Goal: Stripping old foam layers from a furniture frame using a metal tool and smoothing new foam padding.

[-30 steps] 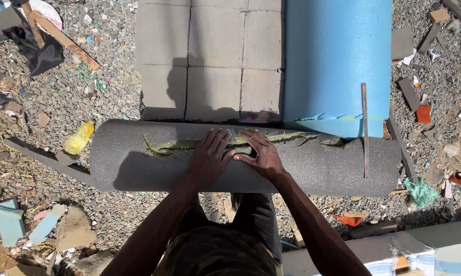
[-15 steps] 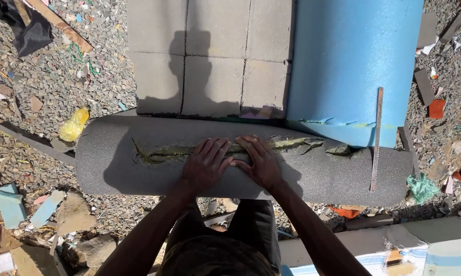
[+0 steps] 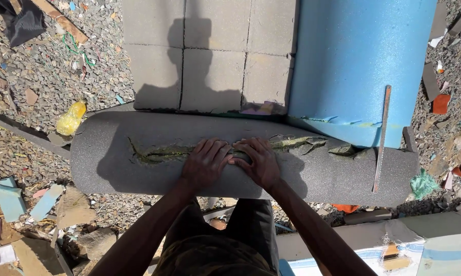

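Note:
A long grey foam roll [image 3: 113, 158] lies across in front of me on gravel. Along its top runs a ragged seam [image 3: 154, 153] smeared with yellowish glue. Both palms press down on the seam near the middle, side by side: my left hand [image 3: 206, 162] and my right hand [image 3: 258, 161], fingers bent over the joint. A thin rusty blade [image 3: 381, 138] rests on the roll's right end, leaning onto a blue foam roll [image 3: 358, 66] behind it.
Grey concrete blocks [image 3: 210, 51] stand behind the grey roll. Gravel around holds scraps of foam, cardboard and a yellow plastic bottle [image 3: 70, 117] at left. A pale foam sheet [image 3: 419, 245] lies at lower right.
The view has shifted slightly; both hands stay pressed on the seam, a little closer together than a second ago.

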